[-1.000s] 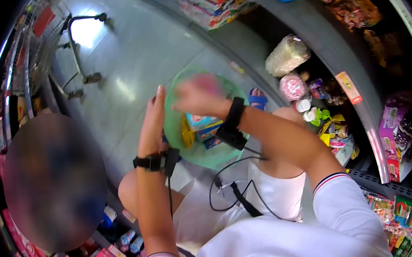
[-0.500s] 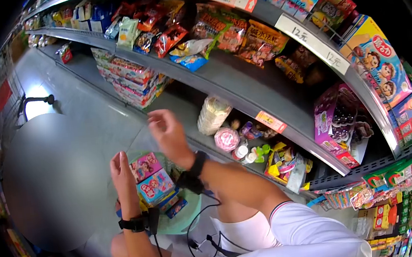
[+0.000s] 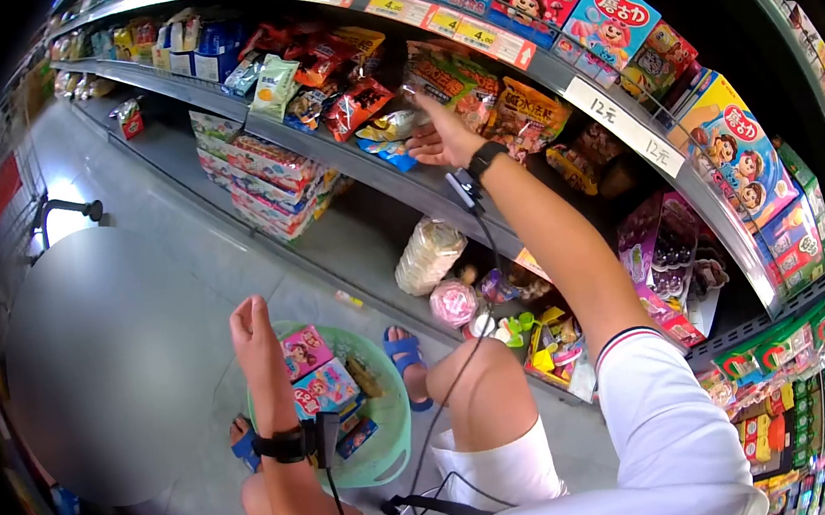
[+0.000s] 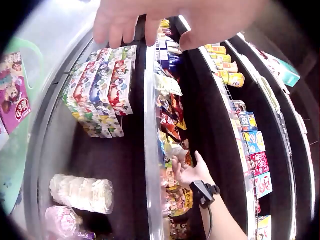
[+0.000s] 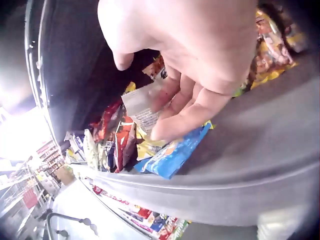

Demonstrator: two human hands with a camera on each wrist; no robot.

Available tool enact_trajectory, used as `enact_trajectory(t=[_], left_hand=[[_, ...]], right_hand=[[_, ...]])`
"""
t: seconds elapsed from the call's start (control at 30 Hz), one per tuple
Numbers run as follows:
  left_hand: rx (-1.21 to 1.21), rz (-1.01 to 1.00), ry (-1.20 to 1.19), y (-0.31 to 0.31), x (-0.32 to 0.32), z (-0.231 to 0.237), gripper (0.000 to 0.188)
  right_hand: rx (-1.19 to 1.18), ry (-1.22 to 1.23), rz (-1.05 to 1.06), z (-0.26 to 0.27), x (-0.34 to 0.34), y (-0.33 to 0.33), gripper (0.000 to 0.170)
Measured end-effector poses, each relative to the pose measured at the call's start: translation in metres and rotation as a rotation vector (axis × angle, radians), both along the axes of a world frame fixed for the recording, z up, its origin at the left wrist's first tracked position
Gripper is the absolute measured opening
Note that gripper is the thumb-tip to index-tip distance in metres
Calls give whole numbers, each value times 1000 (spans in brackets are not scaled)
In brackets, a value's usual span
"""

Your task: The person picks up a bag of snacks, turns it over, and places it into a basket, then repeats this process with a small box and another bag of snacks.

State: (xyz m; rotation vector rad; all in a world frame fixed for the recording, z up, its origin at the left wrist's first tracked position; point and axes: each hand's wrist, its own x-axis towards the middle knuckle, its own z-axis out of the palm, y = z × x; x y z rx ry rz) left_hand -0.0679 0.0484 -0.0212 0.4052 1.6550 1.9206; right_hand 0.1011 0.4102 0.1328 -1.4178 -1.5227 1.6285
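My right hand (image 3: 442,136) is over the middle shelf, among bagged snacks. In the right wrist view its fingers (image 5: 172,122) bend loosely over a silvery-white packet (image 5: 141,107), the thumb standing apart from them. A blue snack bag (image 5: 175,152) lies just under the fingertips, at the shelf's front edge. My left hand (image 3: 258,342) hangs beside the green basket (image 3: 398,450), its fingers loose and holding nothing; they also show along the top of the left wrist view. Inside the basket are a pink box (image 3: 306,352), a light-blue box (image 3: 327,389) and several other packages.
Stacked cartons (image 3: 258,178) stand on the bottom shelf, near a wrapped white roll (image 3: 429,254) and a pink round pack (image 3: 455,303). Coloured boxes (image 3: 619,20) line the shelf above. A purple package (image 3: 637,244) sits to the right. A wheeled frame (image 3: 75,207) is at far left.
My right hand has gone from above the basket up and rightward to the snack bags on the shelf. The left hand stays by the basket. The head view has swung toward the shelves.
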Motion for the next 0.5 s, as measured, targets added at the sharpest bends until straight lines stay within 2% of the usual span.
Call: enact_trajectory(t=[0.07,0.1,0.2,0.27,0.3,0.33,0.4,0.43,0.5], left_hand=[[-28,-5,14,-3,-1,0,44],[-21,2,22,-5,-2,-2,44],[-6,12,23,-14,-8,-5,43],[5,3,-10,-21,-10,0,43],[4,-13,-17,-26,-8,11,43],[1,-28,-23,-34,-4,28,43],[29,-54,-35,-43,-2,39,43],[59,-68,-40,-44,-2,37,42],[105,-108,-55,-48,0,40,44]], right_hand=[[-44,-34,66,-19,-13,16,62],[-35,9,49,-21,-15,18,50],[117,150,-35,-24,-13,16,35],[258,132,-101,-17,-1,22,33],[487,32,-76,-7,9,19,32],[714,-67,-51,4,16,9,32],[829,-48,-1,36,24,-47,32],[971,17,52,37,27,-56,32],[861,143,108,33,32,-85,25]])
